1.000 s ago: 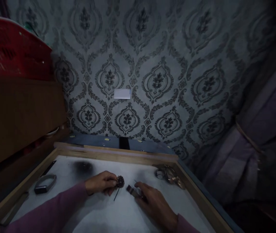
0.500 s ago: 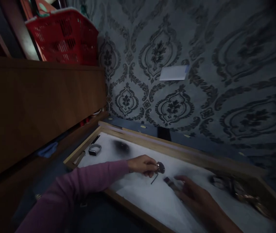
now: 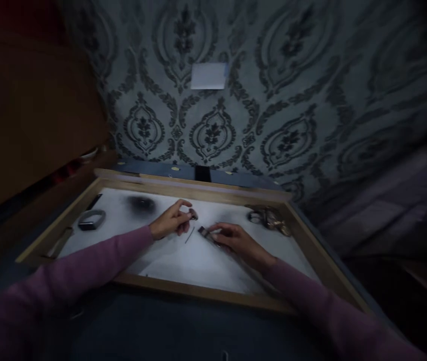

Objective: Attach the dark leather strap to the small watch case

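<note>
My left hand [image 3: 172, 219] pinches a small round watch [image 3: 193, 214] just above the white surface of a shallow wooden-framed tray [image 3: 153, 284]. Opposite it, my right hand [image 3: 236, 241] has its fingers closed on a flat dark-ended strip [image 3: 206, 234] that looks like a watch strap; part of it is hidden under the fingers. Between the two hands lies a thin rod [image 3: 190, 235]. At the tray's left end is a watch with a rectangular face and grey band [image 3: 92, 220]. Dim light blurs fine details.
Several watches [image 3: 271, 219] lie heaped at the tray's right end. A dark smudge [image 3: 141, 204] marks the white surface near the back. Patterned wallpaper [image 3: 213, 133] with a white card [image 3: 209, 76] rises behind. Wooden furniture [image 3: 33, 110] stands left.
My head view has swung right and the whole tray shows lower left. My right hand, blurred before, now appears sharply beside the rod, nearer my left hand. Both hands keep their holds.
</note>
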`<move>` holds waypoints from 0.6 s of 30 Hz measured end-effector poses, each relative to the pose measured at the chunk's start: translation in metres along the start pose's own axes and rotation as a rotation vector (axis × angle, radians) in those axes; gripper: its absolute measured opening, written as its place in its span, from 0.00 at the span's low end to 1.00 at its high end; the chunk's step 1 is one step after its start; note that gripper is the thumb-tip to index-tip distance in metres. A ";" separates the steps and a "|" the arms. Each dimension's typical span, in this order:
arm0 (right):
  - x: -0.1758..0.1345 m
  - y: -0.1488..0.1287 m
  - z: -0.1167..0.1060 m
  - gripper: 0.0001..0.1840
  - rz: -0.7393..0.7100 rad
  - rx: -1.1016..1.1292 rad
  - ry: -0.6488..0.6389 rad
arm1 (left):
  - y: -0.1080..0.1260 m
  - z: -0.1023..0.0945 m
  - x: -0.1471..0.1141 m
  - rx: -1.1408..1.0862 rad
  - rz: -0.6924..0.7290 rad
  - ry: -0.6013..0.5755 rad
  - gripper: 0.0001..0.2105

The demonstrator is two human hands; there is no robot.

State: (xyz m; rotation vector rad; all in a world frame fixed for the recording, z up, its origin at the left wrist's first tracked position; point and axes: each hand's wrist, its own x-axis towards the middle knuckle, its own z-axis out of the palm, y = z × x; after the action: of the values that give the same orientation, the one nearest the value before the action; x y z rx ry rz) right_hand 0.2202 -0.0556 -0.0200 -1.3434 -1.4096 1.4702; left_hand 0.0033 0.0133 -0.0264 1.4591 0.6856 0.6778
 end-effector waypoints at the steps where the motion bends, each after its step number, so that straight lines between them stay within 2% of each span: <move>1: 0.001 0.002 0.000 0.19 0.013 0.022 0.006 | 0.000 0.001 0.000 0.000 0.021 0.003 0.24; 3: 0.001 0.006 -0.001 0.20 0.034 0.053 0.008 | 0.000 0.004 -0.001 0.037 0.077 0.004 0.25; 7: 0.003 0.008 -0.001 0.20 0.048 0.109 -0.004 | 0.002 0.008 -0.002 0.166 0.116 -0.073 0.12; 10: 0.005 0.007 0.001 0.19 0.062 0.144 -0.002 | 0.006 0.008 -0.002 0.243 0.150 -0.098 0.10; 14: 0.009 0.006 0.001 0.16 0.079 0.157 0.034 | 0.012 -0.002 0.001 0.340 0.191 -0.058 0.10; 18: 0.013 0.007 -0.001 0.17 0.050 0.181 0.083 | 0.014 -0.014 0.002 0.566 0.188 -0.034 0.11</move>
State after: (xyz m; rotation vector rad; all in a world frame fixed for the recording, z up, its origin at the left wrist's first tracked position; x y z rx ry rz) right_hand 0.2197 -0.0439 -0.0292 -1.3180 -1.1685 1.5180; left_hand -0.0064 0.0241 -0.0122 2.0713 0.7552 0.6270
